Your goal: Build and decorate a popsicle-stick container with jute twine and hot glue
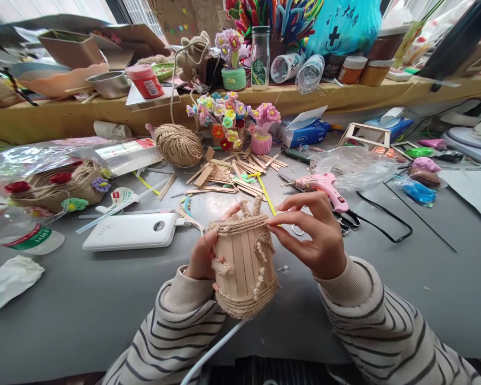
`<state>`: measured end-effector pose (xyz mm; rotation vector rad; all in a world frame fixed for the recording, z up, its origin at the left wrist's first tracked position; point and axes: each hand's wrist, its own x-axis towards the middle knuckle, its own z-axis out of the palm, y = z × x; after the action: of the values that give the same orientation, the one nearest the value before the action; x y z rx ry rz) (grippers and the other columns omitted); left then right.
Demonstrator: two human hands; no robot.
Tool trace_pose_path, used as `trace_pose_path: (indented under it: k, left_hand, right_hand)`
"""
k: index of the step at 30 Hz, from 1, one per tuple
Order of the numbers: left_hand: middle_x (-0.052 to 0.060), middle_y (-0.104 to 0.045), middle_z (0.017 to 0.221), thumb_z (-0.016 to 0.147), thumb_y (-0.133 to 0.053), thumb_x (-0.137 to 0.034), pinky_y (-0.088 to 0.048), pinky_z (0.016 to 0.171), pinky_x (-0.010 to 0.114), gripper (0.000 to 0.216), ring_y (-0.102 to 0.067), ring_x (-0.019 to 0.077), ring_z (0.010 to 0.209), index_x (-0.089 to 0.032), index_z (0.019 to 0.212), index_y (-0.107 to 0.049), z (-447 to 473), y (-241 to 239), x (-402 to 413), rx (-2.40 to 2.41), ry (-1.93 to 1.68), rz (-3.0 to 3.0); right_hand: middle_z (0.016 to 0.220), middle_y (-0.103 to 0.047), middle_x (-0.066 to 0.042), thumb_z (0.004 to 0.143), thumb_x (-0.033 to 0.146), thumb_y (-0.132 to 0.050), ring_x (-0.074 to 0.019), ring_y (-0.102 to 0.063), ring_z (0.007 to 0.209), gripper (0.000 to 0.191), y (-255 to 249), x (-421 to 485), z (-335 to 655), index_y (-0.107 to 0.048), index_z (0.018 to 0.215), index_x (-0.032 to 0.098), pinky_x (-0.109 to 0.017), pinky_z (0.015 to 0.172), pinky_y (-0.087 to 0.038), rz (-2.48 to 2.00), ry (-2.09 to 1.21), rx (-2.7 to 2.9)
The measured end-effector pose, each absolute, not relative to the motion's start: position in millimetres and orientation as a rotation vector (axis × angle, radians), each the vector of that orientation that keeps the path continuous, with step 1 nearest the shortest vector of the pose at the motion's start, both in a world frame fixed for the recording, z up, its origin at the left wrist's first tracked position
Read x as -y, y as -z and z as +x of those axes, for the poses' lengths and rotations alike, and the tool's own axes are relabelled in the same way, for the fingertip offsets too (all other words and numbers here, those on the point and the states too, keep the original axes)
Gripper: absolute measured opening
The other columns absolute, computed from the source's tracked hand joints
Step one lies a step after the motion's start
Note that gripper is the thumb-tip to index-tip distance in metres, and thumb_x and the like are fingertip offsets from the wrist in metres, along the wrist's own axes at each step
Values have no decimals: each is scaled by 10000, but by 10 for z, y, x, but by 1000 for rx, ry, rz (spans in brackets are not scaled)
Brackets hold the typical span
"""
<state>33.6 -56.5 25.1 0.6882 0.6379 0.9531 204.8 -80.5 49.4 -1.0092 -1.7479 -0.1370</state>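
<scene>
Currently, the barrel-shaped pale wooden-stick pot banded with tan twine (242, 267) is clasped at its side by the left hand (203, 255), above the grey tabletop (104, 299); the right hand (318, 235) pinches its rim, where a hard tug could peel twine loose.
</scene>
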Motion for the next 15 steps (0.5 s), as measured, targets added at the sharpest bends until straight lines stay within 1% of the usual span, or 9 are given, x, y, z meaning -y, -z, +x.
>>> trace_pose_path:
  k: [2, 5, 9, 11, 15]
  left_hand:
    - [81, -670, 995, 670, -511, -500, -437, 860, 481, 577, -488, 353, 1137, -250, 1189, -514, 333, -250, 564, -654, -923, 681]
    - [80, -671, 998, 634, -543, -501, -451, 849, 477, 604, -516, 357, 1094, -238, 1178, -538, 317, -251, 533, -647, -909, 708]
    - [66, -665, 1036, 659, -539, -476, -475, 820, 423, 552, -558, 323, 1039, -239, 1157, -562, 313, -255, 525, -613, -921, 699]
    - [70, -665, 1039, 672, -528, -469, -480, 799, 425, 543, -574, 320, 1012, -241, 1164, -555, 308, -249, 533, -598, -911, 673]
    - [80, -674, 1006, 683, -507, -466, -455, 849, 457, 555, -558, 335, 1046, -223, 1181, -544, 268, -227, 516, -604, -896, 700]
  right_hand:
    - [856, -565, -28, 752, 163, -613, -169, -531, 812, 106, -496, 804, 2047, -635, 817, 244, -356, 711, -463, -1014, 134, 1740]
    - [849, -557, -28, 753, 163, -616, -168, -531, 810, 99, -499, 804, 2043, -635, 812, 240, -354, 713, -469, -1029, 103, 1721]
    - [848, -552, -34, 743, 159, -629, -168, -527, 811, 88, -495, 804, 2040, -637, 803, 223, -354, 718, -471, -1039, 78, 1698]
    - [848, -554, -33, 746, 161, -625, -168, -528, 810, 87, -492, 803, 2041, -639, 803, 225, -356, 718, -468, -1042, 79, 1696]
    - [840, -559, -28, 754, 172, -617, -170, -532, 807, 84, -485, 798, 2045, -643, 800, 237, -361, 722, -461, -1064, 87, 1691]
